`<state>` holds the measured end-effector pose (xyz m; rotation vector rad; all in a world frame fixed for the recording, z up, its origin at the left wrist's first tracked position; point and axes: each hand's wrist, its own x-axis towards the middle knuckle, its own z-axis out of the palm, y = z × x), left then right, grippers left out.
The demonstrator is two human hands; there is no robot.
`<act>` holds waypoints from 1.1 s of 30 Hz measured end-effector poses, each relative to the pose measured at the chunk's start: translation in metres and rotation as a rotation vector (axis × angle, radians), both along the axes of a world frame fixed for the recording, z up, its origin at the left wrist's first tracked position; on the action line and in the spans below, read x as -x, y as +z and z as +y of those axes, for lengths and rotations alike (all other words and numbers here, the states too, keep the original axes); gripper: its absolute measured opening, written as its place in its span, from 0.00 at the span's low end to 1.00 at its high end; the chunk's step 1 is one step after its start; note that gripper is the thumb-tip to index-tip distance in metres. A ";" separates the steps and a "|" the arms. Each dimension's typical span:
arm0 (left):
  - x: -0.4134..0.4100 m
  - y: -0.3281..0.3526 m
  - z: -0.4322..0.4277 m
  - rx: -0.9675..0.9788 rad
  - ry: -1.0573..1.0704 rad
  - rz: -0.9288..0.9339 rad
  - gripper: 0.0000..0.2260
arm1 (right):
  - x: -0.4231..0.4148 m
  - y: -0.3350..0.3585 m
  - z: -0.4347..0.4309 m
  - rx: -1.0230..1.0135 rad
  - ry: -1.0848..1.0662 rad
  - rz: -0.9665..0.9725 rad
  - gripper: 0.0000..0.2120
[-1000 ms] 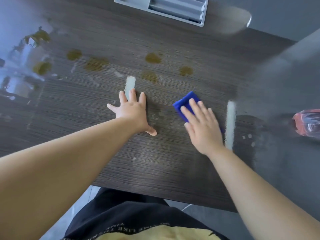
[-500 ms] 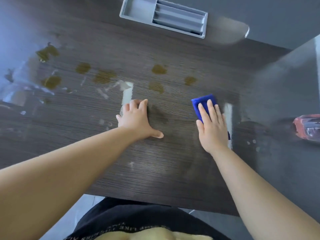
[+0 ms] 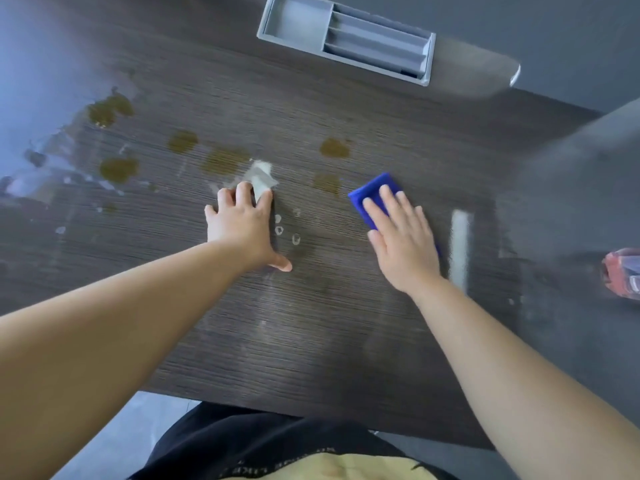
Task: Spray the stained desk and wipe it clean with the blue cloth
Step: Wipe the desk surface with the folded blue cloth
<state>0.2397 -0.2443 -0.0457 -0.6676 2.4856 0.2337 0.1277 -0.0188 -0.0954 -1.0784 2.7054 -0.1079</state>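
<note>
A head-worn camera looks down on a dark wood-grain tabletop [image 3: 311, 341], with a person's two bare forearms reaching across it. The right hand [image 3: 401, 244] lies flat, fingers straight, pressing a small folded blue cloth [image 3: 372, 192] onto the tabletop right of centre. The cloth's far corner shows beyond the fingertips. The left hand [image 3: 242, 226] rests palm-down just left of centre with fingers spread and thumb out. It holds nothing and appears to brace the body. Olive-brown stains [image 3: 334, 147] dot the surface beyond the hands and off to the left, the nearest just beyond the cloth. Pale wet streaks and droplets glisten among them. A pink see-through spray bottle [image 3: 623, 273] shows partly at the right edge, well apart from both hands. A grey divided plastic tray [image 3: 346, 39] sits at the far edge. Spraying looks finished and wiping is the step in hand, with most stains not yet reached. The next move likely calls for pushing the cloth forward and leftward over the nearest stains under firm, even pressure.
</note>
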 end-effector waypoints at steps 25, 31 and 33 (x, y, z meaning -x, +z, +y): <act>0.002 -0.003 -0.003 -0.030 0.001 -0.011 0.57 | -0.037 -0.004 -0.066 0.043 0.223 0.018 0.25; 0.004 -0.003 -0.005 -0.044 0.004 -0.010 0.57 | 0.029 -0.001 -0.051 0.011 -0.078 0.026 0.23; 0.004 -0.002 -0.004 -0.044 0.004 -0.018 0.57 | 0.033 -0.002 -0.083 0.038 -0.343 0.026 0.24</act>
